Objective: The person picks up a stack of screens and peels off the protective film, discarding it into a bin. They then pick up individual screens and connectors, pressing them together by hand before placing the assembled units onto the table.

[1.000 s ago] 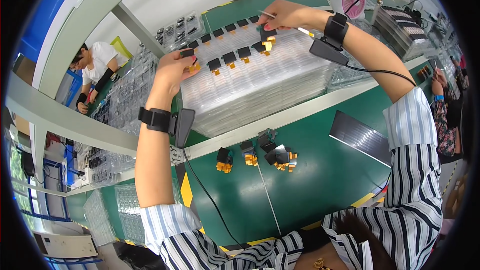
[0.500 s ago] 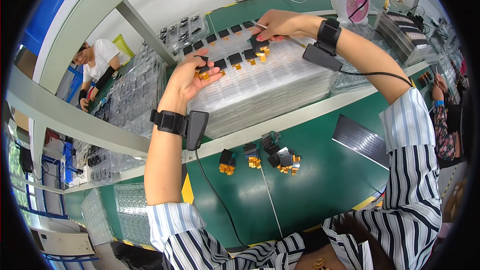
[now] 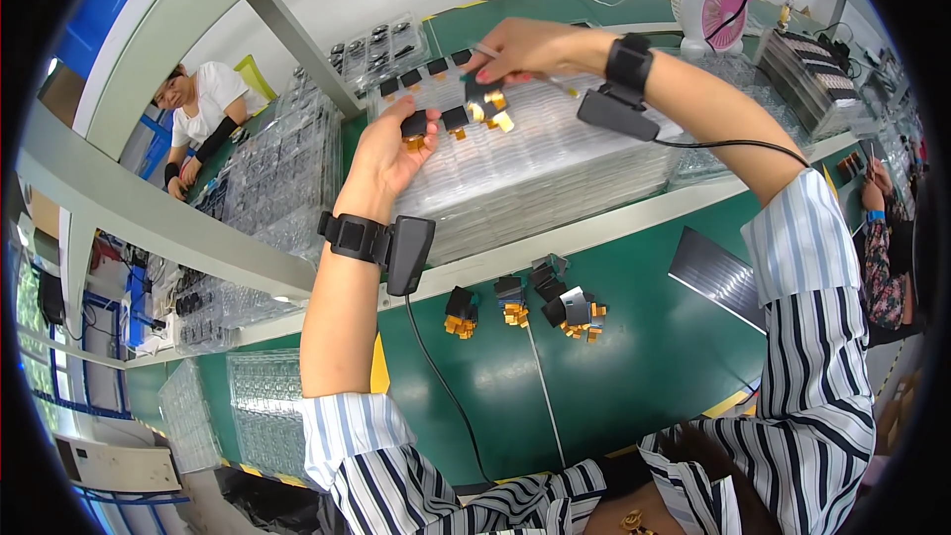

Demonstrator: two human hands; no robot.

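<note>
Hidden, cropped and too small to read

The left hand (image 3: 391, 149) covers most of the small black part (image 3: 414, 125) it pinches, and its fingertips are out of sight behind it. The right hand (image 3: 525, 48) hides the grip end of the thin tool (image 3: 555, 85). The loose black and gold parts (image 3: 525, 299) on the green table (image 3: 634, 357) are too small to tell apart. The dark panel (image 3: 718, 275) near the table's right edge slips under the striped sleeve (image 3: 807, 267).
</note>
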